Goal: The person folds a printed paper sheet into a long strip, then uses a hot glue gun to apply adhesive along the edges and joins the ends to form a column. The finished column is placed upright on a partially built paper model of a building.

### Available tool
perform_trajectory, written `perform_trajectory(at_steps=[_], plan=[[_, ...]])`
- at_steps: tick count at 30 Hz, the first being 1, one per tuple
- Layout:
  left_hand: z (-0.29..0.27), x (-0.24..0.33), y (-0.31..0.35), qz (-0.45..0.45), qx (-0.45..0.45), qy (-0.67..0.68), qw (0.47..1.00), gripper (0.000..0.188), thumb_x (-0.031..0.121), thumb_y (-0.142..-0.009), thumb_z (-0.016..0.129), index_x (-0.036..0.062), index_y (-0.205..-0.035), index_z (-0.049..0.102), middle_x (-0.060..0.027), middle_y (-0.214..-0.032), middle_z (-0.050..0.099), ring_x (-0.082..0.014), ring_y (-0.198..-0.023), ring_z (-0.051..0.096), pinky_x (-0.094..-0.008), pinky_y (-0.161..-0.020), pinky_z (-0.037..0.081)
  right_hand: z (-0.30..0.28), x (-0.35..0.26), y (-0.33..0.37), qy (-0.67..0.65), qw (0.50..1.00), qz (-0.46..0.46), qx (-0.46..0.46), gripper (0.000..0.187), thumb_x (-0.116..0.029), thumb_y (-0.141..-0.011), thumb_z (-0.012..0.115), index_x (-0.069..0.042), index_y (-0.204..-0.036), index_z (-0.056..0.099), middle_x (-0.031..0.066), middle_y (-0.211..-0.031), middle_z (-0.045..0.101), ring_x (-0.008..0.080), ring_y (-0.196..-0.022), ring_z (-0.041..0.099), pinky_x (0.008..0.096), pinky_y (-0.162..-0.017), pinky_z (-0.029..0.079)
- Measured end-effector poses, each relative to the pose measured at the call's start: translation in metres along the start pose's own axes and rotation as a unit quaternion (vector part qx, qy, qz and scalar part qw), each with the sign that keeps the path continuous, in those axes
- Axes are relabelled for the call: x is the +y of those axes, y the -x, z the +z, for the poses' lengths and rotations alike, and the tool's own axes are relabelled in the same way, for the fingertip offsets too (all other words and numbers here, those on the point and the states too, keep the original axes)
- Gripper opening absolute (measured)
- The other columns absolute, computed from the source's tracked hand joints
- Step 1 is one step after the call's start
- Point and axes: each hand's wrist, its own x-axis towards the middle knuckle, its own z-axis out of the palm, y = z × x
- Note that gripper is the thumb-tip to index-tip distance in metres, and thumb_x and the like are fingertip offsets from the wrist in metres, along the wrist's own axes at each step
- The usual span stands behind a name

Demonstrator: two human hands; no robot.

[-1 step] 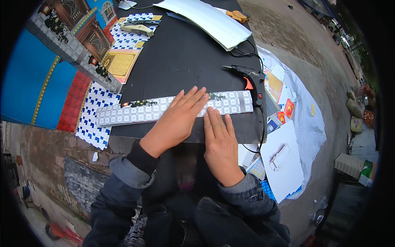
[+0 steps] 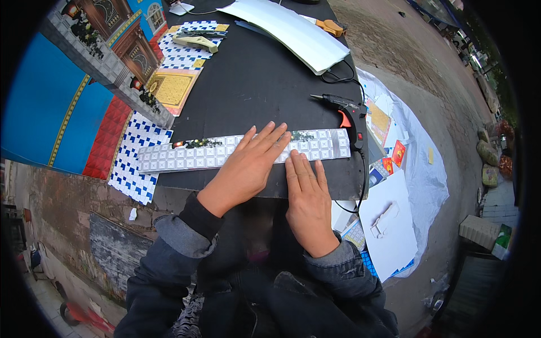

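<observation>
A long strip of printed paper or card, with pale square tiles and dark plant pictures, lies across the near part of the black table. Flat on its middle rests my left hand, fingers stretched toward the far right. My right hand has its fingers out straight, the tips at the strip's near edge. Neither hand grips anything. Just beyond the strip's right end lies a black glue gun with an orange trigger. The strip's left end overlaps a blue-and-white checked sheet.
On the left stands a blue printed card model with brown doors. A cream-handled tool lies on the far checked sheet. White sheets and an orange-handled tool lie at the back of the black table. Paper scraps cover plastic at right.
The whole view has shifted slightly, so everything sits a little further right and lower. Both hands keep nearly the same place on the strip.
</observation>
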Motion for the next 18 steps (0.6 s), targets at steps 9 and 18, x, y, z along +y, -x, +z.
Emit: perform_trajectory(at_steps=[9, 18], plan=[[0.003, 0.0, 0.003, -0.002, 0.021, -0.005, 1.0, 0.059, -0.004, -0.098, 0.048, 0.0049, -0.156, 0.044, -0.0185, -0.164, 0.04, -0.0371, -0.153, 0.035, -0.0516, -0.126, 0.026, -0.024, 0.059, 0.01, 0.134, 0.989, 0.065, 0.009, 0.064, 0.013, -0.08, 0.055, 0.012, -0.144, 0.049, 0.0271, -0.152, 0.05, 0.0391, -0.144, 0.047, 0.0511, -0.126, 0.028], [0.004, 0.001, 0.002, -0.005, 0.022, -0.003, 1.0, 0.061, -0.006, -0.095, 0.049, 0.0036, -0.156, 0.044, -0.0182, -0.164, 0.039, -0.0366, -0.153, 0.035, -0.0511, -0.127, 0.025, 0.002, 0.001, -0.008, 0.068, 0.998, 0.008, 0.013, 0.06, 0.01, -0.081, 0.056, 0.015, -0.141, 0.051, 0.0306, -0.152, 0.05, 0.0419, -0.145, 0.046, 0.0523, -0.126, 0.027]])
